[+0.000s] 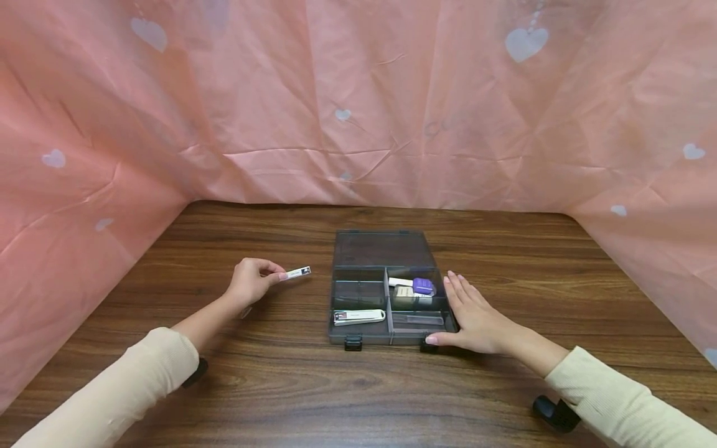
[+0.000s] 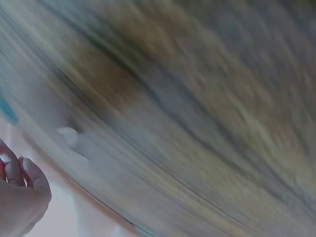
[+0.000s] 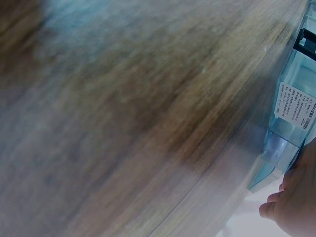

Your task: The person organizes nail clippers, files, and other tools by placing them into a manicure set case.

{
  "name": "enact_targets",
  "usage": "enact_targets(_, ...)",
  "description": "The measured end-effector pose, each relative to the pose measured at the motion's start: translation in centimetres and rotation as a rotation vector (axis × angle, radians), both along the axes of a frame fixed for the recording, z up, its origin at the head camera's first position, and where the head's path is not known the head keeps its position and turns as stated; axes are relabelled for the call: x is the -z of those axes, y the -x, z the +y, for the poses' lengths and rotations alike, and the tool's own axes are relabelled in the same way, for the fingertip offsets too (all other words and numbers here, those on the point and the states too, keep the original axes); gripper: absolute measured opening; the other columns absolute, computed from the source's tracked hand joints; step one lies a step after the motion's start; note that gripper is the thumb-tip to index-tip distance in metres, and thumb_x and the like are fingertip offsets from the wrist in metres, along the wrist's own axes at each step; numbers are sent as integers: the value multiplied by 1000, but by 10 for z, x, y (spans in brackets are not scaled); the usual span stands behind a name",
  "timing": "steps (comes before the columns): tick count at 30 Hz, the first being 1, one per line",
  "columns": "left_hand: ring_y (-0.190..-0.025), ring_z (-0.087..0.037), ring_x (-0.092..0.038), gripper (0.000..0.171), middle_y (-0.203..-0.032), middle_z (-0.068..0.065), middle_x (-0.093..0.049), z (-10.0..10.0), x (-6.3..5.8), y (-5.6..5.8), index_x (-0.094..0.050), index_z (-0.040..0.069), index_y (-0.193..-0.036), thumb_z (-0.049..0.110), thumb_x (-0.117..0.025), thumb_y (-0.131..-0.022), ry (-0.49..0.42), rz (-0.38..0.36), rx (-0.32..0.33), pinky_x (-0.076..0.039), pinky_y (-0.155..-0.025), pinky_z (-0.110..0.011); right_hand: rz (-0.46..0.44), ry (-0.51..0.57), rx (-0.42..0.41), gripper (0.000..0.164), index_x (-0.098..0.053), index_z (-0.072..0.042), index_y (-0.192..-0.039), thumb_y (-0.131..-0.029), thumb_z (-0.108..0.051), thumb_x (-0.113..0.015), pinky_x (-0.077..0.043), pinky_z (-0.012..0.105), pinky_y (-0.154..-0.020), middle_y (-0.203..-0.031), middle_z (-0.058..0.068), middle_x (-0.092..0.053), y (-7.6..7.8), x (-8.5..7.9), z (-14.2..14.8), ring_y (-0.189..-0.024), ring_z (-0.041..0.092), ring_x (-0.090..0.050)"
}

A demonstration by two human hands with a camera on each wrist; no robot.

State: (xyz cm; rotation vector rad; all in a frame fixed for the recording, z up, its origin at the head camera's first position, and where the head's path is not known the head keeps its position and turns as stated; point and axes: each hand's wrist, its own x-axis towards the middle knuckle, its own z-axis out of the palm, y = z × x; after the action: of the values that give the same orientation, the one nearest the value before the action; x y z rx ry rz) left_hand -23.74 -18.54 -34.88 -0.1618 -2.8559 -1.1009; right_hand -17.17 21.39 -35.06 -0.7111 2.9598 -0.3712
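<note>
My left hand [image 1: 252,283] pinches a small white nail clipper [image 1: 298,272] by one end, left of a dark translucent organizer box [image 1: 358,340]. The box lies with its lid laid back. My right hand [image 1: 482,317] rests along the box's right side, fingers straight and thumb at the front edge near a latch. A larger white nail clipper [image 1: 360,317] lies in the front left compartment. Behind the divider on the right sit a purple bottle [image 1: 424,286] and a beige bottle [image 1: 404,294]. The front right compartment contains a flat translucent strip [image 1: 417,319].
The open lid [image 1: 383,247] lies behind the compartments on the brown wooden table [image 1: 358,392]. A pink cloth [image 1: 358,99] with white hearts surrounds the back and sides. A small pale thing [image 2: 69,136] lies on the table near my left hand. The box's front bears a printed label [image 3: 296,106].
</note>
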Motion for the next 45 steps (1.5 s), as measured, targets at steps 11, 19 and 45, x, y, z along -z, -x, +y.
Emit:
enact_targets(11, -69, -13, -49, 17, -89, -14, -72, 13, -10, -16, -73, 1, -88, 16, -70, -82, -54, -8, -10, -37, -57, -24, -4, 8, 4, 113, -12, 13, -143, -76, -64, -60, -12, 58, -111, -151, 32, -6, 0, 0, 0, -139, 47, -7)
enact_targets(19, -68, -11, -49, 15, -86, -13, -71, 20, -14, -26, -73, 0, -87, 13, -70, -82, -110, -38, 24, -38, -56, -22, 8, 11, 3, 113, -12, 13, -143, -75, -64, -61, -11, 59, -111, -151, 33, -7, 0, 0, 0, -139, 48, -7)
enact_targets(45, -66, -8, -48, 8, -78, -9, -71, 66, -19, -60, -74, 1, -81, 8, -70, -80, -181, -131, 113, -36, -54, -19, 9, 14, 9, 113, -13, 14, -143, -75, -64, -61, -12, 59, -111, -150, 33, -8, 1, 2, 0, -139, 48, -8)
